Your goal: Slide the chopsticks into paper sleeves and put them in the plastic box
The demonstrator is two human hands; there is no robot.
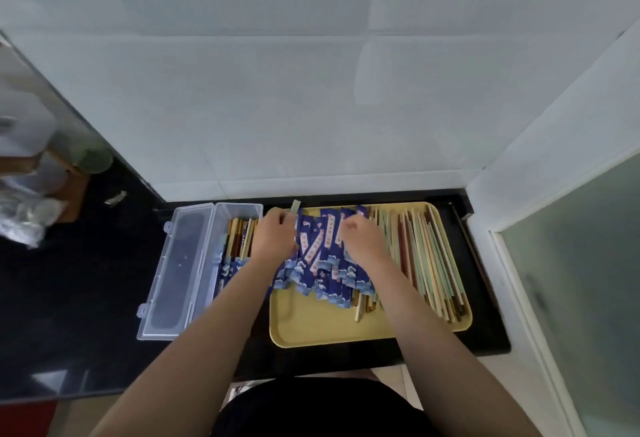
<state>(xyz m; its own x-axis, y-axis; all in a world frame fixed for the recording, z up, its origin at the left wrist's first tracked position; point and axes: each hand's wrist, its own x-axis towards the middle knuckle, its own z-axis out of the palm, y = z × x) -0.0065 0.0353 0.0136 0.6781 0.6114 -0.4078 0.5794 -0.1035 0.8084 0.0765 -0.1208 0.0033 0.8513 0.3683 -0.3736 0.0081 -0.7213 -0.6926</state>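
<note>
- The dark surface (104, 280) carries a yellow tray (311, 325) and, just left of it, the clear box (239, 209) with its lid (176, 273) open flat.
- On the tray's right, many bare chopsticks (426, 263) lie unsleeved; most of the job looks left.
- Blue sleeves (322, 256) are heaped mid-tray.
- The box holds several sleeved pairs (237, 239), so a share is done.
- The left hand (277, 234) grips a pale green chopstick (295, 209) above the sleeves.
- The right hand (360, 239) curls over the sleeve heap; whether it pinches one I cannot tell.
</note>
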